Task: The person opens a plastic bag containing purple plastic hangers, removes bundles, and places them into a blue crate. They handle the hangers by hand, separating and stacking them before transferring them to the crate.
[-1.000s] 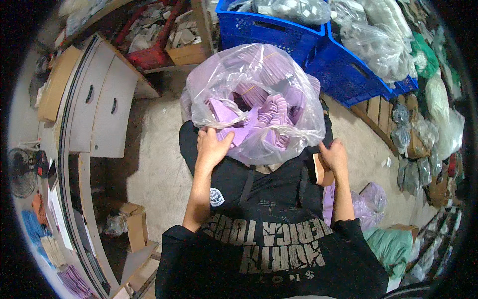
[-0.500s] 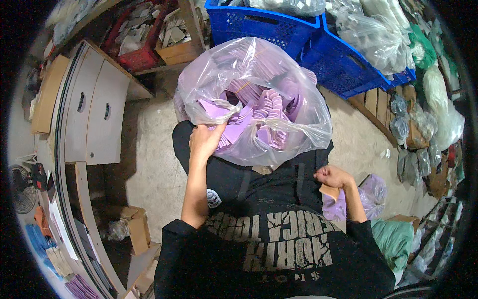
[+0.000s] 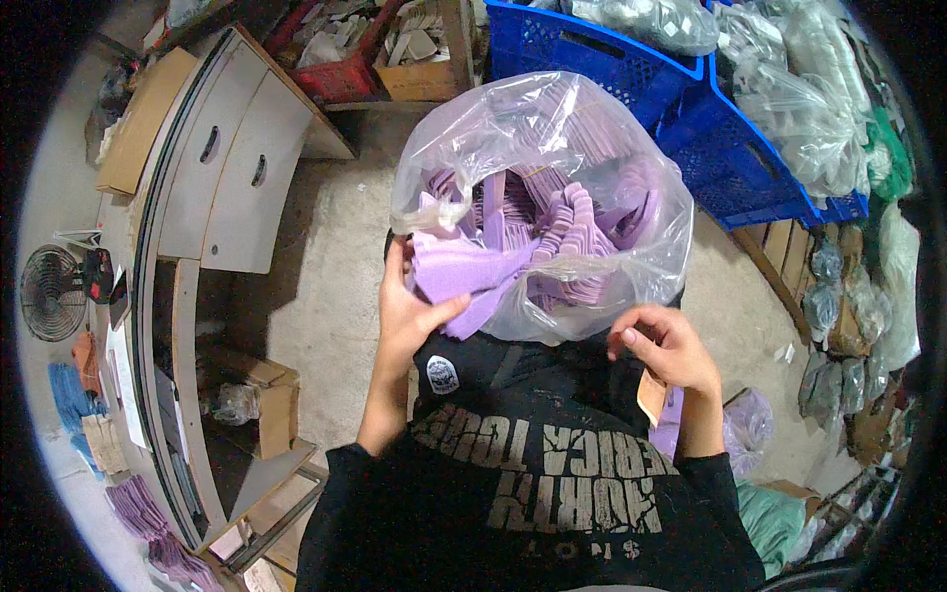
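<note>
A large clear plastic bag (image 3: 454, 123) full of lilac insole-shaped pieces (image 3: 572, 237) rests against my lap. My left hand (image 3: 406, 314) grips a small fan of lilac insoles (image 3: 464, 271) at the bag's near left side, thumb over them and fingers behind. Some bundles inside the bag are banded together; the bag's bottom is hidden. At the bag's near right edge my right hand (image 3: 668, 347) hovers half curled, thumb and fingers apart with nothing visible in them. Just under that wrist are a tan piece (image 3: 651, 397) and another lilac piece (image 3: 668, 424).
Blue plastic crates (image 3: 592, 54) with clear bags stand beyond the bag. To the left is a grey cabinet (image 3: 232, 187) with a fan (image 3: 61, 291) on its top surface. A lilac-filled bag (image 3: 747, 424) and a green sack (image 3: 774, 523) lie at my right.
My left hand has drawn several lilac insoles up over the bag's near rim. My right hand has risen toward the bag and its fingers have loosened. The view has shifted leftward.
</note>
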The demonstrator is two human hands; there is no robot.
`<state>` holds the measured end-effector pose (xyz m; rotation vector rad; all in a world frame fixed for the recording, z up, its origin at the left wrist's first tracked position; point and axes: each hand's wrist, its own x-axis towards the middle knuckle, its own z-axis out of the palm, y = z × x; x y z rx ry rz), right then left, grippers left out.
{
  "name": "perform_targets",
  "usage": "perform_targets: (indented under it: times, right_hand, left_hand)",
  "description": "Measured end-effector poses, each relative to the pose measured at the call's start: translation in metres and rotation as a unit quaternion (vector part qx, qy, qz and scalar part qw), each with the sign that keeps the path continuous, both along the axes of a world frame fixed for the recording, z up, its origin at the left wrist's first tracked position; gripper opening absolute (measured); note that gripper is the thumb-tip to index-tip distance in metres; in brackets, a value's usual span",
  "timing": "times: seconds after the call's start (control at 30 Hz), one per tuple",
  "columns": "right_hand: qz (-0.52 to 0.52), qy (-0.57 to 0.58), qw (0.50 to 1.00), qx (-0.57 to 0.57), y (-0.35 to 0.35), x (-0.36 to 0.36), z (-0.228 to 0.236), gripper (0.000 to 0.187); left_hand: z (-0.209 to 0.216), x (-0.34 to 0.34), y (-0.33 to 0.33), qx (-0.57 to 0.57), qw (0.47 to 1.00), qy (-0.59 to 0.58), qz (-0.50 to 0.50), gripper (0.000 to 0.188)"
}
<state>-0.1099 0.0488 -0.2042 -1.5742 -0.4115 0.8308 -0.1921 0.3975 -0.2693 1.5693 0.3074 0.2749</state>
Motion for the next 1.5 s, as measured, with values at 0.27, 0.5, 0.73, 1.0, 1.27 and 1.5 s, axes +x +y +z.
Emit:
perform_targets:
  times: [0.27, 0.5, 0.73, 1.0, 1.27, 1.5]
  right_hand:
    - [0.083, -0.472, 0.875, -0.065, 0.120, 0.016, 0.025, 0.107]
    - [0.170, -0.356, 0.911, -0.117, 0.148, -0.017, -0.020, 0.096]
    - [0.154, -0.333, 0.927, -0.078, 0.144, -0.005, -0.002, 0.076]
    - [-0.019, -0.376, 0.920, -0.107, 0.097, 0.032, 0.039, 0.033]
    - [-0.031, -0.345, 0.878, -0.331, 0.054, 0.055, 0.018, 0.019]
    - [-0.098, -0.371, 0.869, -0.314, 0.040, 0.063, -0.001, 0.022]
  left_hand:
    - [0.060, -0.029, -0.001, 0.195, 0.973, -0.117, 0.028, 0.116]
    - [0.045, -0.040, 0.007, -0.070, 0.993, -0.081, 0.046, 0.122]
    - [0.023, -0.061, 0.012, -0.181, 0.982, 0.004, 0.061, 0.106]
    - [0.003, -0.072, 0.046, -0.416, 0.896, 0.022, 0.152, 0.077]
    - [-0.034, -0.068, 0.046, -0.406, 0.889, 0.124, 0.171, 0.059]
    - [-0.034, -0.077, 0.057, -0.408, 0.903, 0.052, 0.124, 0.062]
